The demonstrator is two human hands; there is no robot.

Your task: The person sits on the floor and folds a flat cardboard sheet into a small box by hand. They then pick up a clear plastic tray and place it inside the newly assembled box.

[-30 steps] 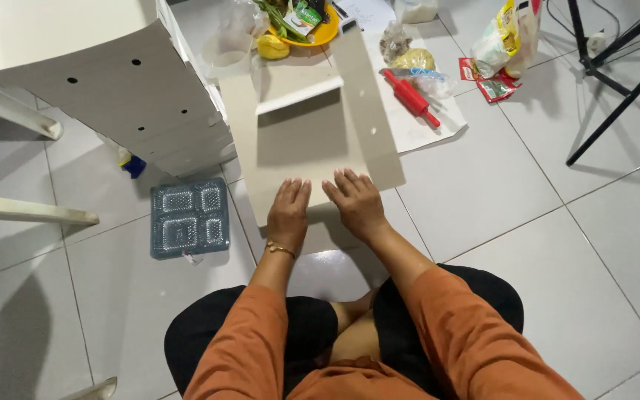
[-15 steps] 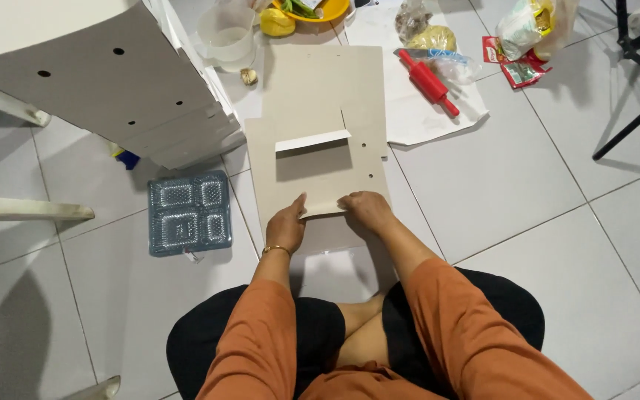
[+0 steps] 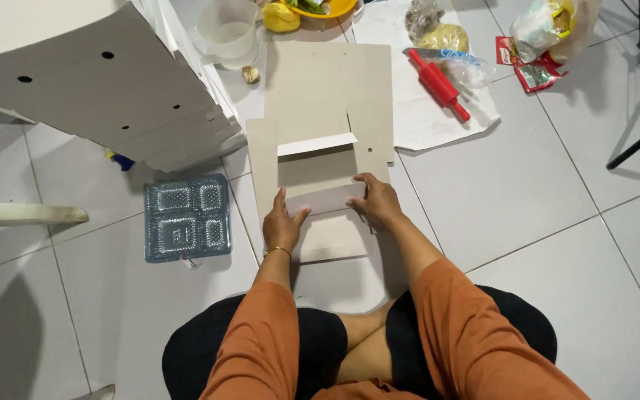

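**Both hands folding a flap of a flat cardboard box blank on the floor**

Head view, looking down at a seated person w/ crossed legs, orange sleeves. The grey cardboard blank lies flat on the tiled floor, directly ahead of the hands. Left hand and right hand each grip one end of a raised flap: fingers curled over its edge, thumbs on the near side, flap lifted off the panel below. A gold bracelet sits on the left wrist. Beyond the flap, a second flap stands up, white edge showing.

Left of the left hand: clear plastic compartment tray on the floor; beyond it, a stack of folded white boxes w/ round holes. Ahead and right of the right hand: red rolling pin on a white paper sheet, plastic bags nearby. Far ahead: translucent jug.
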